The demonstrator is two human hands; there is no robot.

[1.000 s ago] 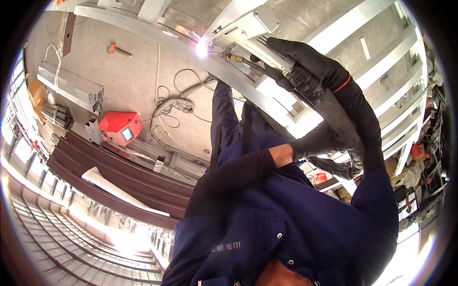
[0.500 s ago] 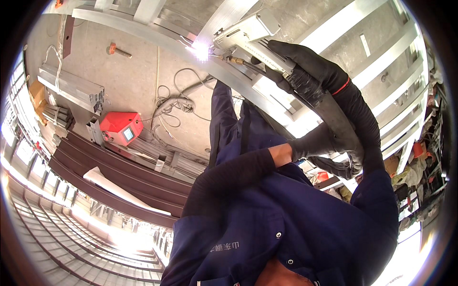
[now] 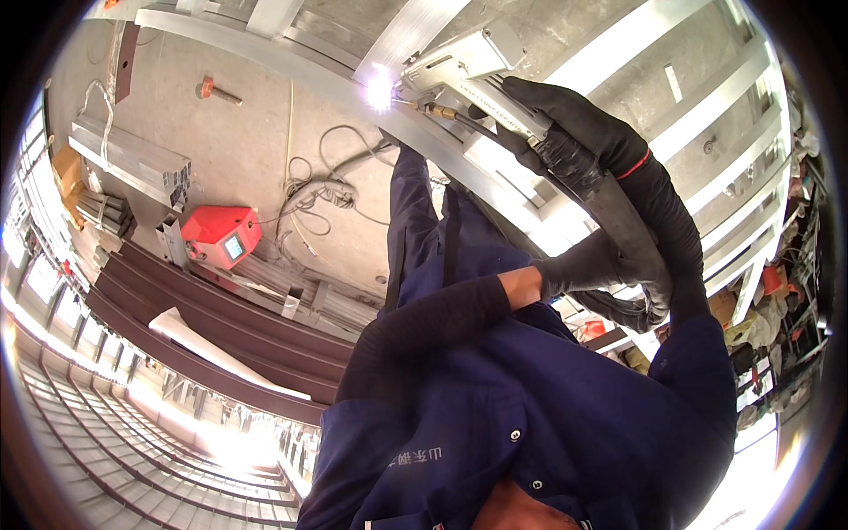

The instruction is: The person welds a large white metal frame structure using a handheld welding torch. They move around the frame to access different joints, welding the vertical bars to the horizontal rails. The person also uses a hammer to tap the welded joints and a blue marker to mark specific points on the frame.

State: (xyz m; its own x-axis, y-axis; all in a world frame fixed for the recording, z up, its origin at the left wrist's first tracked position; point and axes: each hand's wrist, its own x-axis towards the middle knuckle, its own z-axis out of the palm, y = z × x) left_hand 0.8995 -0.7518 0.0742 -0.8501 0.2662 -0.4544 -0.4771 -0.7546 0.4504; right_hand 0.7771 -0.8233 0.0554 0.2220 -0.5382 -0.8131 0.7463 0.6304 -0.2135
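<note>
My right hand point(image 3: 587, 119), in a black glove with a red cuff edge, is closed around a pale metal handheld welding torch point(image 3: 473, 71). A thin brass-tipped wire feed tube point(image 3: 439, 111) runs along the torch's side. At its nozzle a bright white-violet glow point(image 3: 380, 93) burns where two bars of a silver metal frame point(image 3: 331, 84) meet; the glare hides the joint itself. Lower down, my gloved left hand point(image 3: 587, 262) is wrapped around the thick black torch hose point(image 3: 629, 216), its fingers partly hidden behind it.
Ladder-like silver bars point(image 3: 609, 53) spread across the upper right. A red box with a small screen point(image 3: 221, 237) stands at left by brown steel beams point(image 3: 221, 327). Coiled cables point(image 3: 327, 194) and an orange-headed hammer point(image 3: 210, 88) lie on the floor. Mixed clutter point(image 3: 777, 309) lines the right.
The torch tip and glow have shifted slightly right along the frame. Both hands keep their hold, and the view has moved a little.
</note>
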